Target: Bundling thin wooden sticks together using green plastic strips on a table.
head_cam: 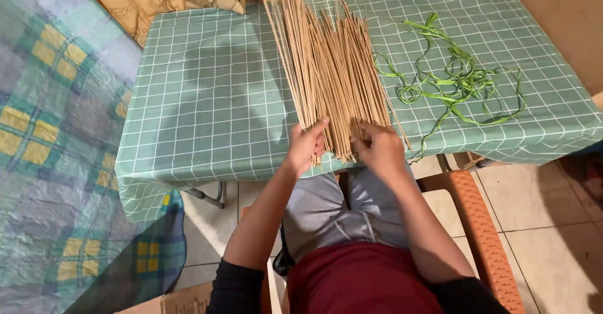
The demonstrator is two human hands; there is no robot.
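At the centre of the frame both hands, left hand (306,143) and right hand (379,147), pinch the near ends of the loose sticks (333,69) on the counter (207,100), while green strips (455,81) lie unused at right.

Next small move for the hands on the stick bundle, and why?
Probably squeeze the near ends together. The left hand and right hand both rest on the near ends of the thin sticks, which lie fanned and uneven on the green checked tablecloth; the green strips lie unused alongside.
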